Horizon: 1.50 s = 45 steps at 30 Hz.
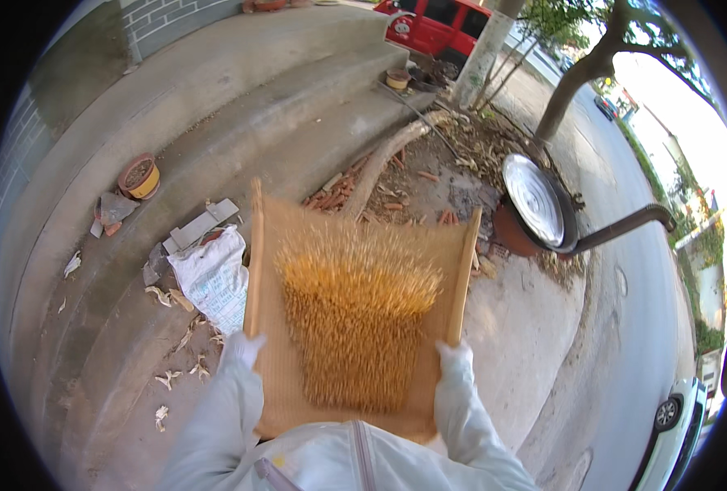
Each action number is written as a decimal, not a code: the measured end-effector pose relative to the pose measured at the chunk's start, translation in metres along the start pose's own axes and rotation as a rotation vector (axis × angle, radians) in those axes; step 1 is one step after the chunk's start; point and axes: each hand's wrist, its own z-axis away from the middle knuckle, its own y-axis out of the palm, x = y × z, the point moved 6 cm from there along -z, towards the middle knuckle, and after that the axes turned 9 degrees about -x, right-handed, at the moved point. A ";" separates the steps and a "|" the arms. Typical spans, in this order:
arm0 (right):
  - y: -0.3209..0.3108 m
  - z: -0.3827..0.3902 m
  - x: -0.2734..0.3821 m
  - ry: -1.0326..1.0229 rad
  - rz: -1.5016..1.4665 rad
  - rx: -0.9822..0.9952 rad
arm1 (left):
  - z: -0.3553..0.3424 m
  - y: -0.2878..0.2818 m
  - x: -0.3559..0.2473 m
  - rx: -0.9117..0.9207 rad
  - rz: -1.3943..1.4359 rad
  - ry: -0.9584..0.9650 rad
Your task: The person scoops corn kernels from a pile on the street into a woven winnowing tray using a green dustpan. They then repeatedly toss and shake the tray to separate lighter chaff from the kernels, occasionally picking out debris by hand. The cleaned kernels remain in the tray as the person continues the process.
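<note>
In front of my body I hold a wide tan winnowing basket (276, 401), with raised wooden side rims and its far end spread open. My left hand (242, 350), in a white glove, is closed round the left rim. On the opposite rim my right hand (455, 360), also white-gloved, grips in the same way. Golden-yellow grain (363, 327) fills the middle of the basket, streaked by motion, and its far part looks brighter and seems to be in the air. The kind of kernel is too blurred to tell.
Left are concrete steps (282, 114) with a plant pot (139, 177), a white sack (213, 274) and scattered husks. Beyond the basket lie broken bricks (331, 195) and a log (388, 164). At right, a large pan with a metal lid (533, 200) joins a stovepipe (625, 228), near the road.
</note>
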 end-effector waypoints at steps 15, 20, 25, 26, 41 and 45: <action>-0.057 0.043 0.192 0.063 -0.160 -0.048 | 0.053 -0.020 -0.098 -0.038 0.423 -0.278; -0.027 -0.011 -0.011 -0.010 0.368 -0.047 | 0.032 0.023 -0.046 0.222 0.149 -0.148; -0.008 0.007 0.024 0.025 0.302 -0.017 | 0.037 0.000 -0.034 0.106 0.077 -0.186; -0.013 0.011 0.062 -0.022 0.325 -0.033 | 0.034 -0.001 -0.027 0.087 0.150 -0.209; -0.006 -0.001 -0.036 0.082 0.254 -0.066 | 0.021 0.011 -0.055 0.141 0.022 -0.039; -0.007 0.006 0.025 0.107 0.158 -0.087 | 0.001 0.007 -0.059 0.154 0.053 -0.092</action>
